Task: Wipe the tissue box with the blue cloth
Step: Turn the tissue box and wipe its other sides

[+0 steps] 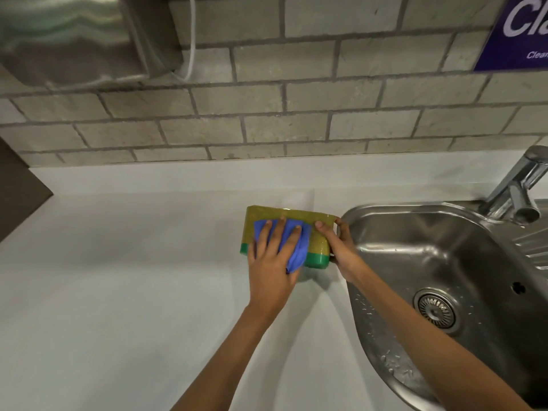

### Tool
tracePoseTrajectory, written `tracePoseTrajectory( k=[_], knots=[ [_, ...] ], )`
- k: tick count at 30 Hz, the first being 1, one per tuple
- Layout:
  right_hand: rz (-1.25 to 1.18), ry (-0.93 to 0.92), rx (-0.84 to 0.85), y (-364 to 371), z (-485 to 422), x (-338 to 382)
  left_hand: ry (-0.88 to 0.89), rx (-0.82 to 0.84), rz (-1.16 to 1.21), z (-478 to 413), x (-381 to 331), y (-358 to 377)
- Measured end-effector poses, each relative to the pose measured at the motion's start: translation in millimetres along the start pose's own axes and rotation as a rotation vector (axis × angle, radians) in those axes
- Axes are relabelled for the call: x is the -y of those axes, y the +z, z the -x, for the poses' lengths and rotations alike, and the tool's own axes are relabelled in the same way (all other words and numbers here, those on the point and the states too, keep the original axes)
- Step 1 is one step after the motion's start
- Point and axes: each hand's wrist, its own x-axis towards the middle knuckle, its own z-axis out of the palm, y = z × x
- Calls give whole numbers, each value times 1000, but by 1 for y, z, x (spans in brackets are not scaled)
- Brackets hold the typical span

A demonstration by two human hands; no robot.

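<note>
The tissue box (318,241), olive-yellow with a green band along its bottom, stands on the white counter just left of the sink. My left hand (271,262) lies flat on its near face, fingers spread, pressing the blue cloth (293,250) against the box; part of the cloth hangs down over the green band. My right hand (338,246) grips the box's right end, thumb on the near face and fingers wrapped behind it.
A steel sink (444,262) with a drain (435,310) sits right beside the box, its tap (519,188) at the back right. A grey brick wall (267,114) rises behind the white counter (118,292). A metal dispenser (74,34) hangs upper left, a purple sign (516,31) upper right.
</note>
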Motion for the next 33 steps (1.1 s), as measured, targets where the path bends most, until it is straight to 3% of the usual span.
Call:
tracePoseTrajectory(
  k=[5,12,18,22,25,26,30,33],
  knots=[
    [3,7,-3,6,1,0,-282,-77,126,-18,11,-6],
    [2,-10,-6,-2,-1,0,79,18,45,-1,-3,0],
    [20,23,34,0,1,2,-294,-11,129,-16,8,-3],
    [39,12,25,-1,2,4,-37,22,55,-11,-21,4],
    [70,-6,45,-7,1,6,98,11,53,8,-4,4],
    [72,-8,55,-7,1,7,78,-9,65,10,7,4],
    [85,-3,53,-3,2,8,-288,-40,166,-7,22,-2],
    [79,10,31,1,1,8,-178,-24,111,-14,1,3]
  ],
)
